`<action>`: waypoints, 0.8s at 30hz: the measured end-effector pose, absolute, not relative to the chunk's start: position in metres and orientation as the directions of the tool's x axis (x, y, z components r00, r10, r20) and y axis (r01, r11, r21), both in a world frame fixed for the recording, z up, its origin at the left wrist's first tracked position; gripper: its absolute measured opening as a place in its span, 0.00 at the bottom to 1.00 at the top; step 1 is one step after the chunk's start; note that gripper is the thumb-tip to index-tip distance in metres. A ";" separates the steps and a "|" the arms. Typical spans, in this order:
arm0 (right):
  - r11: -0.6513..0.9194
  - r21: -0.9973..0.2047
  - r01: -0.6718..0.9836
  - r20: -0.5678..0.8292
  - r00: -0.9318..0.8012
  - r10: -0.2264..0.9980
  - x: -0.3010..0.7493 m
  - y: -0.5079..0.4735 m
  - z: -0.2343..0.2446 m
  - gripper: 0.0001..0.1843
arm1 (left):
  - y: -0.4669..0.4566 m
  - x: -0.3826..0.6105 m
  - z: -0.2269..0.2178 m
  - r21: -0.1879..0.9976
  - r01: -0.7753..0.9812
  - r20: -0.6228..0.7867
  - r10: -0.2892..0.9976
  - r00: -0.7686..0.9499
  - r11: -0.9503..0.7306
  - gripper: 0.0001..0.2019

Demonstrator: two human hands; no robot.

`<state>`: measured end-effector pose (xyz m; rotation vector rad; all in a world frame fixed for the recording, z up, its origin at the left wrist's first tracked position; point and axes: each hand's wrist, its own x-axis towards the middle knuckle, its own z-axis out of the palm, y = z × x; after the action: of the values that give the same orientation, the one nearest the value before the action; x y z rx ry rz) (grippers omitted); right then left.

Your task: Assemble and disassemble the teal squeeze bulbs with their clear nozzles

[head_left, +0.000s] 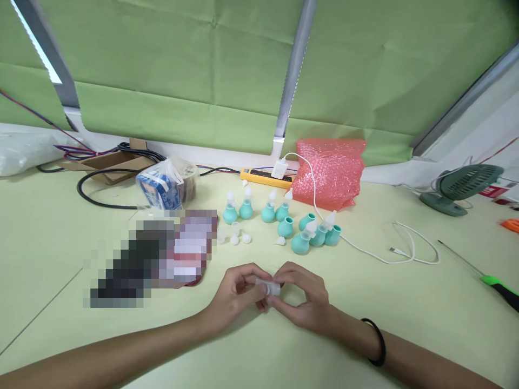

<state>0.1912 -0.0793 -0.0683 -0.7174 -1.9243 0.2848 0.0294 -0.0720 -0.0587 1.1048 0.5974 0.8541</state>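
Note:
My left hand [237,290] and my right hand [303,298] meet at the table's near middle, fingers pinched together on a small clear plastic piece [268,286] held between them. A black band sits on my right wrist. Beyond the hands stand several teal rubber bulbs [300,244], some topped with clear white nozzles, some bare. Loose white nozzle tips [234,238] lie just left of the bulbs.
A pink bubble-wrap bag [329,172] and a yellow power strip [265,178] lie at the back. A white cable [399,251] trails right. A plastic-wrapped blue box [166,187], a cardboard box [107,163], a green fan [462,189] and a green-handled tool [497,284] surround the area.

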 end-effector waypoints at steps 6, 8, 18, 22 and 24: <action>0.803 -0.477 0.357 0.737 -0.335 0.587 0.192 -0.077 -0.071 0.14 | -0.072 0.029 -0.058 0.955 -0.238 -0.035 0.861 0.507 0.179 0.11; 0.788 -0.496 0.365 0.728 -0.320 0.606 0.192 -0.077 -0.070 0.15 | -0.072 0.029 -0.058 0.953 -0.261 -0.005 0.868 0.497 0.155 0.10; 0.793 -0.482 0.373 0.754 -0.284 0.592 0.193 -0.078 -0.067 0.15 | -0.070 0.027 -0.061 0.916 -0.352 0.048 0.819 0.572 0.192 0.11; 0.794 -0.475 0.380 0.754 -0.289 0.590 0.193 -0.078 -0.068 0.15 | -0.070 0.027 -0.058 0.933 -0.315 0.034 0.826 0.562 0.175 0.10; 0.799 -0.471 0.375 0.758 -0.292 0.584 0.193 -0.078 -0.069 0.15 | -0.070 0.027 -0.058 0.936 -0.304 0.026 0.829 0.559 0.176 0.10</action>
<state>0.1934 -0.0775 -0.0686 -0.7229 -1.9171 0.2439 0.0272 -0.0704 -0.0579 1.1224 0.5700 0.8669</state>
